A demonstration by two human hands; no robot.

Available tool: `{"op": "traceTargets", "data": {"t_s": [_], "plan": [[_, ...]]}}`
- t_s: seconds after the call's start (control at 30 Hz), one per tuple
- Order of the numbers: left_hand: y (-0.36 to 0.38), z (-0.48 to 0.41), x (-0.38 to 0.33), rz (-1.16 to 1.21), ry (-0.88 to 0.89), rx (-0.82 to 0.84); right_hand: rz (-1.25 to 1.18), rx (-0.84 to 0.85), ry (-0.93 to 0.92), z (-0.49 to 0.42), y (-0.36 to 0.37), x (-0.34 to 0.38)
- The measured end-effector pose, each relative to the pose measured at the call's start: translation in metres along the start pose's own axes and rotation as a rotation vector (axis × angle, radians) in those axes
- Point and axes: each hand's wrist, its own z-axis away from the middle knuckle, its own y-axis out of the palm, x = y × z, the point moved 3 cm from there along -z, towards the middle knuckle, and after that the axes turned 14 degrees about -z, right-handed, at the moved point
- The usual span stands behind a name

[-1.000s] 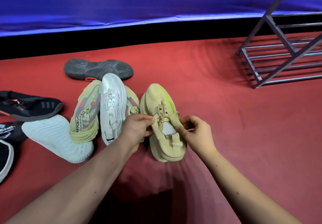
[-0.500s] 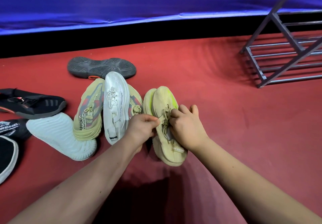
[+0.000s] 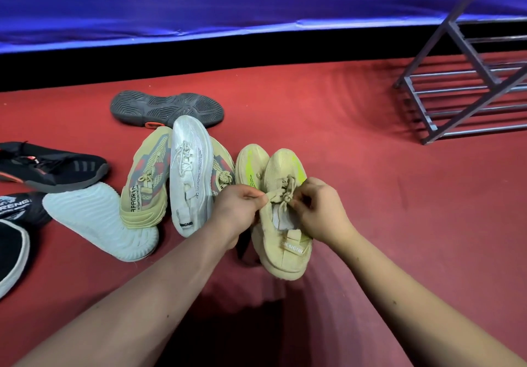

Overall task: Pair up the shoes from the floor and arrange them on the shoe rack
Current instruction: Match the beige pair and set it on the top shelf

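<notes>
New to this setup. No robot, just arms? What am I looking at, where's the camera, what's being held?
There is no machine here. A person works bare-handed, and the single camera sits on their head looking forward and down, so both forearms enter from the bottom edge. The left hand and right hand each pinch the laces of a tan shoe with a neon stripe. Its twin lies right beside it. On the red floor lie more shoes: a white sneaker between a tan-and-grey pair, a grey-soled shoe flipped sole up, a black shoe and a white-soled one. The metal shoe rack stands at upper right, with no shoes on the part in view.
</notes>
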Motion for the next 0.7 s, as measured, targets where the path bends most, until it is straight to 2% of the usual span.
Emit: {"op": "traceTargets", "data": {"t_s": [0.1,0.23,0.37,0.5,0.6,0.7], "plan": [[-0.003,0.004,-0.008,-0.113,0.035,0.051,-0.153,0.027,0.196,-0.005,-0.006,-0.001],[-0.003,0.007,-0.010,-0.038,-0.021,0.077,-0.307,0.086,0.384,-0.008,-0.004,-0.003],[-0.005,0.002,-0.023,0.017,-0.002,0.105,-0.412,0.110,0.424,-0.016,-0.009,0.001],[-0.011,0.000,-0.041,-0.006,0.059,0.140,-0.707,0.139,0.573,-0.029,-0.015,0.006],[-0.016,-0.001,-0.042,0.021,0.052,0.148,-0.666,0.153,0.582,-0.041,-0.016,0.011],[-0.020,-0.003,-0.043,0.033,0.058,0.147,-0.733,0.179,0.645,-0.045,-0.014,0.012]]}}
